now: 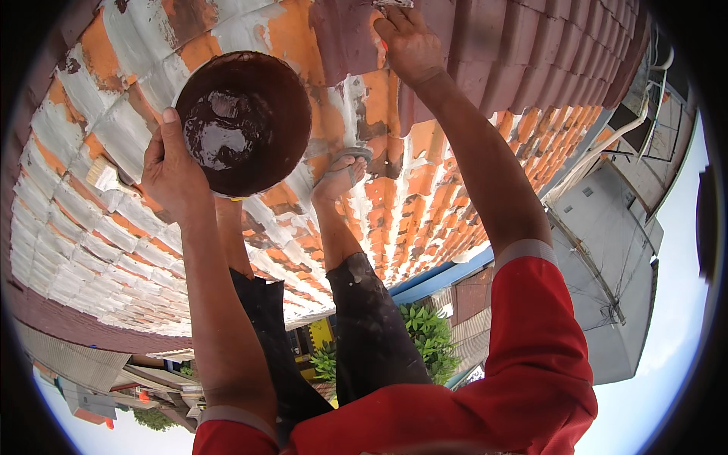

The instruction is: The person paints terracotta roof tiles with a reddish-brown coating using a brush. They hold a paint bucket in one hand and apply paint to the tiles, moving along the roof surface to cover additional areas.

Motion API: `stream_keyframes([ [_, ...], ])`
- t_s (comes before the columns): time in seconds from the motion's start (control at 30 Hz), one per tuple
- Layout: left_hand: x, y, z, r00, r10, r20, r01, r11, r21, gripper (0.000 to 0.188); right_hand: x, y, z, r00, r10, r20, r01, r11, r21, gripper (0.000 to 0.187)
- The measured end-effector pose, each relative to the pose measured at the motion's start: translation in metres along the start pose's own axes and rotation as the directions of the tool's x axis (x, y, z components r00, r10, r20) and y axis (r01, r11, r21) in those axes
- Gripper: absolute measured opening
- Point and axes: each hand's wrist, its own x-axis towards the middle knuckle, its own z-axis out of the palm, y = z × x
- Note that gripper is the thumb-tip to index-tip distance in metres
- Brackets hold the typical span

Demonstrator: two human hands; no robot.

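Note:
My left hand (pixel 176 171) is closed on the rim of a round bucket (pixel 292 144), thumb over the edge. Dark brown, glossy paint (pixel 227 136) lies inside it. At the top edge of the view, my right hand (pixel 409 45) is closed around a paintbrush (pixel 396 3); its bristles are cut off by the frame. That hand is over roof tiles coated dark maroon (pixel 485 53). A second brush with pale bristles (pixel 102 174) lies on the tiles left of my left hand.
Orange and whitish worn tiles (pixel 129 262) slope away below. My sandalled foot (pixel 341 176) stands on them under the bucket. Beyond the roof edge are green plants (pixel 428 341), a grey building (pixel 607 265) and a white pipe (pixel 607 144).

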Motion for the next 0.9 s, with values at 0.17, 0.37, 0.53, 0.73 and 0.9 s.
stream_keyframes([
  [0.17, 0.000, -0.001, -0.004, 1.000, -0.013, 0.009, 0.013, 0.999, -0.034, 0.054, 0.013, -0.012, 0.010, 0.999, 0.007, 0.039, -0.003, 0.995, -0.103, 0.015],
  [0.37, -0.002, 0.000, -0.005, 0.999, -0.026, -0.032, 0.027, 1.000, 0.008, 0.057, 0.024, -0.016, 0.022, 0.994, -0.034, -0.101, 0.028, 0.998, -0.064, 0.014],
  [0.53, -0.001, 0.002, -0.008, 0.999, -0.047, -0.017, 0.047, 0.999, 0.014, 0.057, 0.024, -0.016, 0.003, 0.993, 0.114, -0.036, -0.117, 0.987, -0.113, 0.019],
  [0.73, -0.003, 0.007, -0.007, 0.998, -0.068, -0.013, 0.068, 0.998, -0.011, 0.060, 0.021, -0.013, 0.002, 1.000, -0.008, 0.022, 0.011, 0.993, -0.117, 0.017],
  [0.9, -0.003, 0.011, -0.003, 0.998, -0.063, -0.014, 0.064, 0.997, 0.041, 0.063, -0.041, -0.032, -0.006, 0.907, -0.010, 0.421, 0.027, 0.999, -0.035, 0.015],
])
